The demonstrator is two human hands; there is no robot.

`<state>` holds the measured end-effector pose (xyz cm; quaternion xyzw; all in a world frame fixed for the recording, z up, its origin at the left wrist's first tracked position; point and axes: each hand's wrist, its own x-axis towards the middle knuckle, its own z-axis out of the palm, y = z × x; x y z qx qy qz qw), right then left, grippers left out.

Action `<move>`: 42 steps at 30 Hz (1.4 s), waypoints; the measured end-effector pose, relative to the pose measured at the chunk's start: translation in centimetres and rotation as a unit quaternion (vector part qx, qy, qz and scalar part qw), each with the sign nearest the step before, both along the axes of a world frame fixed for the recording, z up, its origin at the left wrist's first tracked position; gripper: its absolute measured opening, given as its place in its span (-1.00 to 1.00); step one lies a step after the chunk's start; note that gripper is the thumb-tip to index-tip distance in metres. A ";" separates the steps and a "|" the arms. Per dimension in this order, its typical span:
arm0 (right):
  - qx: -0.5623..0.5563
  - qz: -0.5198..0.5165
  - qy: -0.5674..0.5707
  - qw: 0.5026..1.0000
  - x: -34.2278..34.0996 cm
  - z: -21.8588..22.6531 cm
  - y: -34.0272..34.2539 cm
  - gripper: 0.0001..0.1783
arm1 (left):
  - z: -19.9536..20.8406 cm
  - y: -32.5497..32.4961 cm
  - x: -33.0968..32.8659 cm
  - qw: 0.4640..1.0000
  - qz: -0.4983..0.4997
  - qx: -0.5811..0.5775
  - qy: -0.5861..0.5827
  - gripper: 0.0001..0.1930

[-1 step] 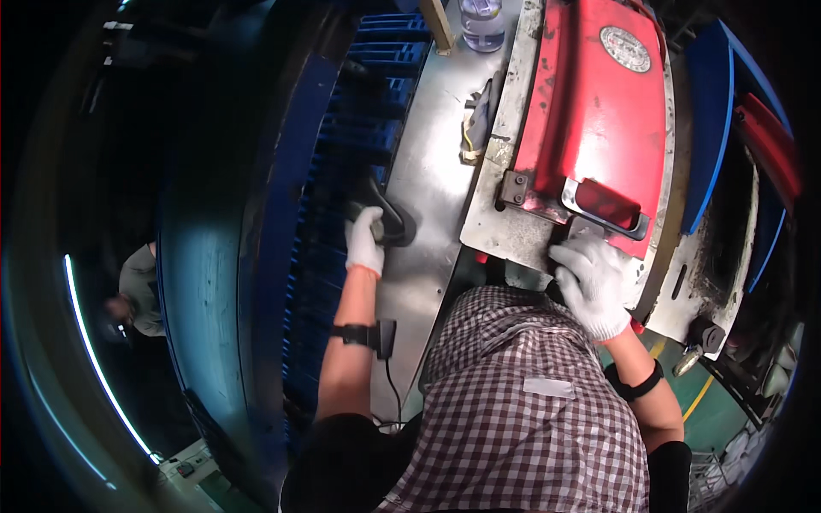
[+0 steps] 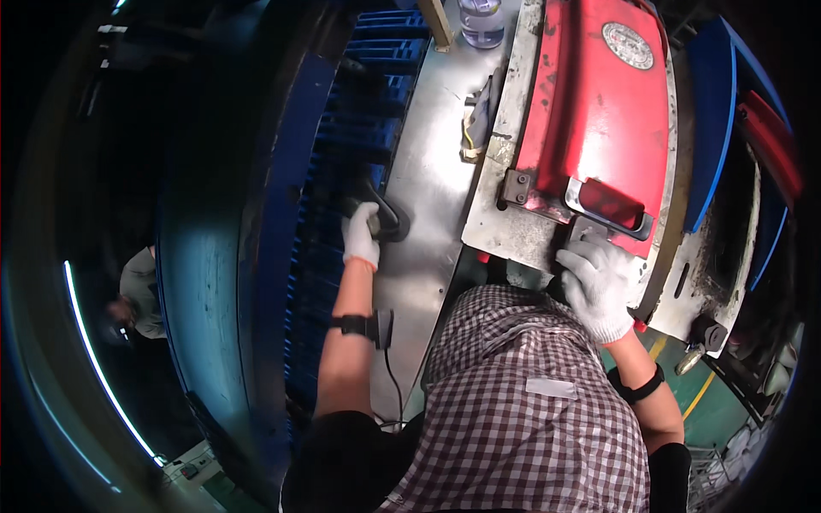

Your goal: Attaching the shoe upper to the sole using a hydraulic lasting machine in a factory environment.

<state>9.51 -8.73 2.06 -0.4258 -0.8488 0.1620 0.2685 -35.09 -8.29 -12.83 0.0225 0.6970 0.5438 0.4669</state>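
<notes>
Head view: two hands, both in white knit gloves, work on opposite sides of one person wearing one checked apron [image 2: 522, 402], which bears a single pale patch [image 2: 552, 388]. The left hand [image 2: 363, 232] has its fingers curled closely round one black object with a looped part [image 2: 392, 221], which sits at the edge of a metal worktop [image 2: 423, 171], beside the blue slatted structure [image 2: 363, 124]. The right hand [image 2: 592, 286] is bent, fingers together, against one grey block [image 2: 587, 228] at the near end of a large red cover [image 2: 611, 128]; the fingertips are partly hidden, so I cannot tell whether they grip it or only press on it. Just above those fingers is one handle frame [image 2: 611, 221] on the cover, and to its left one dark bracket [image 2: 516, 186] with two bolt heads. One round plate [image 2: 628, 45] is set toward the cover's far end. Each forearm wears one black strap, two in all. On the worktop stands one clear bottle [image 2: 482, 26], near one wooden post [image 2: 437, 26]. One second, smaller red piece [image 2: 770, 141] lies farther right, and one other person [image 2: 141, 291] appears at far left.
</notes>
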 end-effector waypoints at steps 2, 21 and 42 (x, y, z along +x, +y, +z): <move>-0.022 -0.029 -0.054 0.998 1.0 -1.0 -0.9 -0.52 | -4.1 2.2 -3.4 0.999 -0.007 -0.014 0.040 -0.87; -0.010 -0.111 -0.116 0.987 0.7 -2.6 -1.0 -0.49 | -9.3 11.2 -11.7 0.822 -0.224 -0.266 0.451 -0.05; -0.007 0.177 -0.280 0.943 -14.8 -11.0 3.4 -0.86 | 16.4 3.1 33.3 0.383 -0.746 0.513 0.182 -0.75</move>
